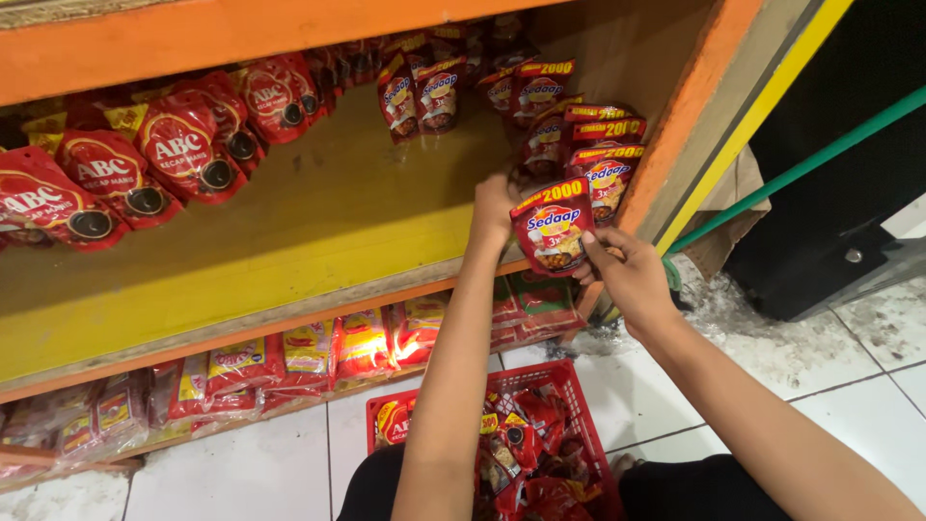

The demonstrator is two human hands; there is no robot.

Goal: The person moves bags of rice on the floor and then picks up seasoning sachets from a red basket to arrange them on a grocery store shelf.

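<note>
Holding a small red sauce pouch (pixel 553 230) at the front edge of the yellow shelf (pixel 289 241), I have both hands on it; my right hand (pixel 632 275) pinches its lower right corner between thumb and fingers, closed on the film; my left hand (pixel 494 207) is curled against its left edge and partly hidden behind it, so I judge it closed on the pouch too, though its fingertips do not show. The pouch stands nearly upright, just in front of a row of like pouches (pixel 598 145) stacked along the orange side wall (pixel 685 116). I judge it light and soft: a flexible filled sachet that will sag and buckle if squeezed in the middle; the glossy film looks slippery; the sealed edges and corners are the stiffest places to grip, so I would keep hold there. Further left on the shelf lie larger red spouted pouches (pixel 145 164); below me a red basket (pixel 569 386) holds more packets on the white tiled floor (pixel 820 386).
</note>
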